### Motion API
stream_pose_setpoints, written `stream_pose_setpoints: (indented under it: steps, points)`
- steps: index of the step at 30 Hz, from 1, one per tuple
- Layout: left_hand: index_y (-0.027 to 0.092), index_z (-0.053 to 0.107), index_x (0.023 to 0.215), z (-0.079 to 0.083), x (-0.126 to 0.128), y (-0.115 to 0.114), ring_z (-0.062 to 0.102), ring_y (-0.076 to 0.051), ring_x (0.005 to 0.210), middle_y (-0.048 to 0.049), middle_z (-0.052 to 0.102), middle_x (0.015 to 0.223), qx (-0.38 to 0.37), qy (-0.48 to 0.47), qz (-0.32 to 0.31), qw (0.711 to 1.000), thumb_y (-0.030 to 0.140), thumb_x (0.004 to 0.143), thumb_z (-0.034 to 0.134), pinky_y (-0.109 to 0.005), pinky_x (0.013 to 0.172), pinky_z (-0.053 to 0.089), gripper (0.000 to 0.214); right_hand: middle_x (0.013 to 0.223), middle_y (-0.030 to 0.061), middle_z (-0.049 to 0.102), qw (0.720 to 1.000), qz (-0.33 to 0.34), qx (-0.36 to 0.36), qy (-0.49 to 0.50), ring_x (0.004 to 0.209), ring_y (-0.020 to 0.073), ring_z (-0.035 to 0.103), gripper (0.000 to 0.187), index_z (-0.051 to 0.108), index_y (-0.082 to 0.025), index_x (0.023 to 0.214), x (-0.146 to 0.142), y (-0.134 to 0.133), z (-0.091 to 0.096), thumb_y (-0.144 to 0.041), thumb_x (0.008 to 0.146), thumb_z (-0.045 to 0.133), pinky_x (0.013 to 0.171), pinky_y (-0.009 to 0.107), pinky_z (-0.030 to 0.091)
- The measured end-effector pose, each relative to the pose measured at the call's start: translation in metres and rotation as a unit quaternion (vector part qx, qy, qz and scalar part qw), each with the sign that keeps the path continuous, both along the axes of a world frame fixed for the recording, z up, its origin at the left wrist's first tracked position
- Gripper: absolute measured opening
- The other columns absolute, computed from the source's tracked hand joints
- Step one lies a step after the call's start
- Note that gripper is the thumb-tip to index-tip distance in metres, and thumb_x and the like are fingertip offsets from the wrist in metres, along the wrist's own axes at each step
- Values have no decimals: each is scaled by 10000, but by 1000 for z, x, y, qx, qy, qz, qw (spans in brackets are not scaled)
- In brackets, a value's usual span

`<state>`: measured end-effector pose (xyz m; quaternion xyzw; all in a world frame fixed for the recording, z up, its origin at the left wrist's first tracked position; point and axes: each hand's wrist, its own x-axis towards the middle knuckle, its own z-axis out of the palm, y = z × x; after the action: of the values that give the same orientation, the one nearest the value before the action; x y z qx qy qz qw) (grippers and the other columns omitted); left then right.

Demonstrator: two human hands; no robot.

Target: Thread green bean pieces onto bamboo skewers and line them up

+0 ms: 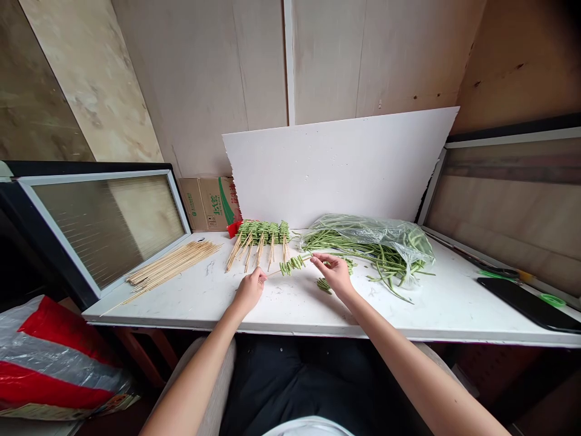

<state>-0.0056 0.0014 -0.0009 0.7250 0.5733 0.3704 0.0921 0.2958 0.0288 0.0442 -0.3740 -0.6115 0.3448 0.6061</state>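
Note:
My left hand (250, 289) is closed around the lower end of a wooden skewer (274, 273), which I hold above the table. Several short pieces of green bean (293, 264) are threaded along it. At the skewer's other end, the fingers of my right hand (334, 270) are pinched together by the tip; whether they hold a bean piece or the skewer itself I cannot tell. Below and beside my right hand lie cut green bean pieces (324, 284), partly hidden by it. Finished bean skewers (261, 233) rest in a stack behind my left hand.
Bare skewers (170, 263) lie in a pile on the left. Long green beans (385, 260) spill from a clear plastic bag (403, 233) on the right. A black phone (526, 303) and scissors (499, 272) are at the far right. A cardboard box (209, 203) and white board (340, 172) stand behind.

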Motion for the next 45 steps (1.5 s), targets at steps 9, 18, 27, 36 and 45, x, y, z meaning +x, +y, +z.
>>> stream_pose_setpoints:
  steps: [9,18,27,36,45]
  points:
    - [214,605,936,4,1,-2,688,-196,809,-55,734,893,-6,1,7,1000,75,937,501,-258,682,433,174,1112,149,792,999,-2,29,-30,887,302,716,453,830,-208,973,-2,-2,0,-631,823,769,690,396,575]
    - [212,614,956,5,1,-4,685,-189,809,-50,737,909,-17,14,16,1000,49,922,504,-251,685,432,199,1061,143,780,999,14,23,-36,801,255,671,478,790,-192,1026,-5,-8,2,-634,851,737,670,365,540]
    - [221,614,952,3,0,-3,702,-201,863,-51,739,921,-16,18,8,1000,37,897,489,-264,726,474,229,1044,128,785,996,17,51,-73,788,247,660,422,794,-217,956,-11,-17,7,-624,877,714,691,367,539]
    - [231,601,956,3,2,-1,709,-204,877,-48,743,931,8,27,4,1000,-2,878,457,-271,759,492,285,1142,130,778,998,34,20,-48,892,288,703,382,772,-226,884,-16,-11,-1,-605,850,740,741,406,570]
    - [225,614,960,3,3,-2,700,-203,841,-51,750,943,13,29,8,999,64,951,471,-267,725,459,216,1167,118,771,999,45,-4,-24,927,270,711,342,777,-224,898,-13,-5,-3,-558,823,786,764,384,558]
